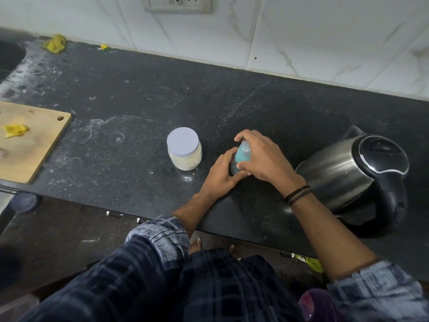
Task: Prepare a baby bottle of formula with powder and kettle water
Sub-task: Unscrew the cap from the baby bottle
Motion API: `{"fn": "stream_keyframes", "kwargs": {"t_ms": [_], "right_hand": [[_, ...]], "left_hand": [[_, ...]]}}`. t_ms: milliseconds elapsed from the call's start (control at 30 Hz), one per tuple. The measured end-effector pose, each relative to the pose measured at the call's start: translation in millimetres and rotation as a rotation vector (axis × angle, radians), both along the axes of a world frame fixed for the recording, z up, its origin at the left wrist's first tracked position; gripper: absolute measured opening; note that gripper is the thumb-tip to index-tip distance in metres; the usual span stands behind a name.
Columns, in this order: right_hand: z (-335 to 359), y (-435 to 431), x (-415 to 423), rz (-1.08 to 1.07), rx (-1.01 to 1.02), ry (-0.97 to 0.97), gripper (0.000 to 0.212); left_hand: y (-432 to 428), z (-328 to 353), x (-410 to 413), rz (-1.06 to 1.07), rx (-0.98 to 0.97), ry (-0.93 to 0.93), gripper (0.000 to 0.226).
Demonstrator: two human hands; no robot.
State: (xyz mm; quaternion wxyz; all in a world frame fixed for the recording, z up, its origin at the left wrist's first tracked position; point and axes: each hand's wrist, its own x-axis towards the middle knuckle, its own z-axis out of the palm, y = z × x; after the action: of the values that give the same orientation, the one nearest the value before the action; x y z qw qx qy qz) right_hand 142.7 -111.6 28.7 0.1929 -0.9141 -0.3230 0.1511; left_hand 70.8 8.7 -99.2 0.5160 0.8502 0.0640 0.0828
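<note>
Both hands are on the baby bottle [241, 156], which stands on the dark counter [139, 94] between the powder jar [184, 148] and the kettle [355, 175]. The left hand [220, 175] is wrapped around the lower part of the bottle and keeps it on the counter. The right hand [262, 156] is closed over the top, with the fingers curled around the blue cap part. Only a little of the bottle shows between the two hands, so I cannot tell if there is anything inside it.

I judge that the step in hand is opening the bottle: one hand holds the body, the other hand turns the top. It could also be closing, but the jar has its white lid on and the kettle lid is shut, so it seems that neither powder nor water is in use at this moment. The task looks to be near its beginning.

The next move, in my opinion, needs the top to come off fully and to be put down on a clean place, because the counter has white dusty marks. After that the jar, which is just beside the left hand, must be opened. No spoon or scoop is visible on the counter
</note>
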Motion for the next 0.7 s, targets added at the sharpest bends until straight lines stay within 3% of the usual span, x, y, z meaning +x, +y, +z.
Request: {"fn": "stream_keyframes", "kwargs": {"t_ms": [167, 333, 433, 600, 700], "right_hand": [[-0.4, -1.3, -2.4, -0.038, 0.018, -0.071, 0.055], [0.3, -0.9, -2.4, -0.035, 0.019, -0.054, 0.065], [-0.9, -1.9, -3.8, -0.072, 0.03, -0.082, 0.054], [1.4, -3.7, -6.9, -0.064, 0.055, -0.058, 0.072], [1.7, -4.7, -8.5, -0.077, 0.04, -0.085, 0.058]], "left_hand": [[-1.4, 4.0, -0.1, 0.004, -0.004, 0.008, 0.078], [-0.7, 2.2, -0.1, 0.005, -0.01, -0.003, 0.075], [-1.2, 4.5, 0.0, 0.002, -0.015, 0.003, 0.076], [-1.3, 2.2, 0.3, 0.011, -0.01, -0.002, 0.072], [-1.7, 0.8, 1.0, 0.013, -0.008, 0.006, 0.07]]}}
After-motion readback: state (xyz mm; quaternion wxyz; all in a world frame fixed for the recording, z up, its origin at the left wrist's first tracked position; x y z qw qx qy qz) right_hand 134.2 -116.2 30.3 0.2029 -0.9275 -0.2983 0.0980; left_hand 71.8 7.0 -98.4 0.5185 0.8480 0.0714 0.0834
